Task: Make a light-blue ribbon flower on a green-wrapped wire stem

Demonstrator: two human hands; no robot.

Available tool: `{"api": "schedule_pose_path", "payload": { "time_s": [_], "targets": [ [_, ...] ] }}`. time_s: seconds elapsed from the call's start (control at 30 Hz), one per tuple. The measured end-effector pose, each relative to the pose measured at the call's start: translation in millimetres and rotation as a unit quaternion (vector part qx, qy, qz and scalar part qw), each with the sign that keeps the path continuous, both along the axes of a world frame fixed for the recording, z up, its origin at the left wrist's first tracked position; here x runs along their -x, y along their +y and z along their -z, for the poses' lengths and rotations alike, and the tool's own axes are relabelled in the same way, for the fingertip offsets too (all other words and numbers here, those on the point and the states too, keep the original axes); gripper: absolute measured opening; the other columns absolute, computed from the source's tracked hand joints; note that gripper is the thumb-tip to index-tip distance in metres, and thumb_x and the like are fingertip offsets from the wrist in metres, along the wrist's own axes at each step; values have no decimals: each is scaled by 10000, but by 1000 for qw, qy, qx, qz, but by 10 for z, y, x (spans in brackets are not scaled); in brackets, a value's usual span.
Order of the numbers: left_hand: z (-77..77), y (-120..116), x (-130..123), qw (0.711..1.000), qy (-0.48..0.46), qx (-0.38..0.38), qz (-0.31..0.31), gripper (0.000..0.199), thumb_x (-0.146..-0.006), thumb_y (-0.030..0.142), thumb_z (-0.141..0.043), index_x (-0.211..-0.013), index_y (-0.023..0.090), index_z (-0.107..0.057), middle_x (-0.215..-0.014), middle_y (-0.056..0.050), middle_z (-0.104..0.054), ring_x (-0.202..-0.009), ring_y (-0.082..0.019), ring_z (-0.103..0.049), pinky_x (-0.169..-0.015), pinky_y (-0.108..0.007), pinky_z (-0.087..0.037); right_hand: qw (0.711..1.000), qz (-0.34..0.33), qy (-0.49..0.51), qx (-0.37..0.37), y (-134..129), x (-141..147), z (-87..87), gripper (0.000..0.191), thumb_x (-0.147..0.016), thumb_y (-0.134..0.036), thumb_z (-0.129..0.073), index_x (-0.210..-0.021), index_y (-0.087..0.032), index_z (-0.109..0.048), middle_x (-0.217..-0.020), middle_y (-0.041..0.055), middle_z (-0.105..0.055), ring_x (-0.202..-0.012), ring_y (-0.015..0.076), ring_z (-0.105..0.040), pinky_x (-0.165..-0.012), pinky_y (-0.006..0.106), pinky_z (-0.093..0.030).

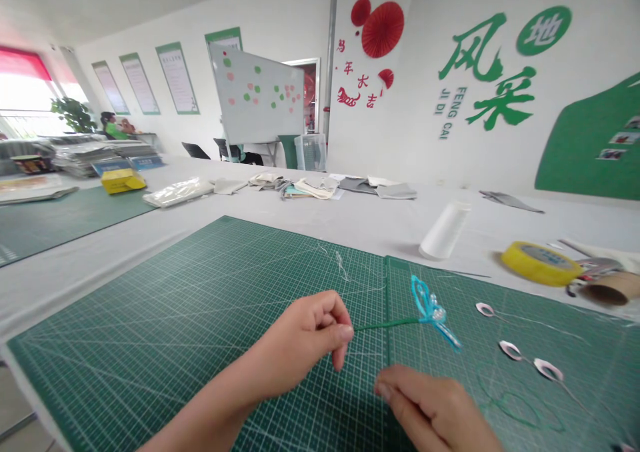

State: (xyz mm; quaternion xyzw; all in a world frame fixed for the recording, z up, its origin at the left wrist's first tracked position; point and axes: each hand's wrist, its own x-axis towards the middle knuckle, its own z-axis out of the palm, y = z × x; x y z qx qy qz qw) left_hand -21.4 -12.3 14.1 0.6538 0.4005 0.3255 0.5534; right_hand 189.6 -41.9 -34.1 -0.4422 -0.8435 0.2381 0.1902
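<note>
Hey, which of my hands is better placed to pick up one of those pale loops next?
Probably your right hand: it's nearer the pale loops, and nothing clearly shows in it. Your left hand is farther off and pinching the green stem of the blue beaded piece.

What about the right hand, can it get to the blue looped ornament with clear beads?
Probably yes: only green gridded cutting mat shows between the right hand and the blue beaded ornament. The left hand holds the thin green stem farther left.
</note>
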Motion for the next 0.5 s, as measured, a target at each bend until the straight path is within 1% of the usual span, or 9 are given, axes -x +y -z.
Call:
{"api": "schedule_pose_path", "payload": {
  "time_s": [0.1,0.17,0.2,0.27,0.33,0.37,0.43,0.5],
  "targets": [
    [-21,-20,0,996,-40,61,50,89,-859,210,-521,-781,174,-501,-568,45,-568,-534,-85,-463,-571,-226,-332,996,46,68,43,66,-50,22,307,-939,-283,-432,-696,-220,-609,-647,-9,-622,-614,160,-594,-570,238,-455],
    [-22,-35,-1,990,-60,96,84,88,-847,228,-548,-791,170,-515,-571,40,-575,-524,-83,-478,-547,-214,-324,989,64,114,70,111,-94,61,277,-914,-311,-481,-716,-227,-656,-695,3,-655,-677,179,-615,-615,255,-474],
    [-21,-42,-1,987,-65,107,99,93,-847,236,-552,-791,168,-523,-566,39,-574,-518,-82,-480,-542,-209,-322,985,69,133,81,133,-114,83,272,-903,-323,-498,-718,-226,-673,-699,8,-662,-684,185,-617,-618,262,-476],
    [-21,-55,3,982,-68,119,127,99,-847,240,-550,-782,167,-539,-553,42,-564,-519,-83,-486,-554,-207,-339,981,75,154,94,174,-145,114,288,-887,-344,-511,-703,-213,-690,-646,8,-646,-633,183,-595,-572,264,-458],
    [-33,-67,15,980,-54,115,152,100,-844,229,-548,-764,170,-557,-540,49,-550,-517,-82,-485,-565,-205,-355,979,79,162,97,203,-168,111,308,-874,-367,-516,-684,-200,-692,-583,-4,-608,-566,168,-552,-523,259,-423],
    [-43,-73,23,980,-37,107,162,101,-841,222,-550,-755,173,-567,-534,54,-544,-508,-80,-475,-560,-201,-355,978,81,167,100,212,-179,93,313,-870,-379,-520,-679,-199,-691,-573,-8,-598,-560,165,-542,-524,259,-416],
    [-66,-86,39,980,14,83,179,95,-832,210,-559,-746,183,-589,-521,65,-534,-469,-71,-425,-506,-188,-323,975,79,178,110,215,-207,31,307,-868,-396,-527,-690,-203,-686,-598,-10,-604,-593,169,-549,-563,266,-430],
    [-85,-98,49,978,73,47,192,100,-827,198,-563,-742,194,-615,-509,72,-527,-443,-70,-390,-459,-183,-294,976,65,169,117,202,-239,-52,306,-879,-400,-517,-693,-209,-667,-626,-10,-609,-626,174,-563,-596,270,-449]
  ]
}}
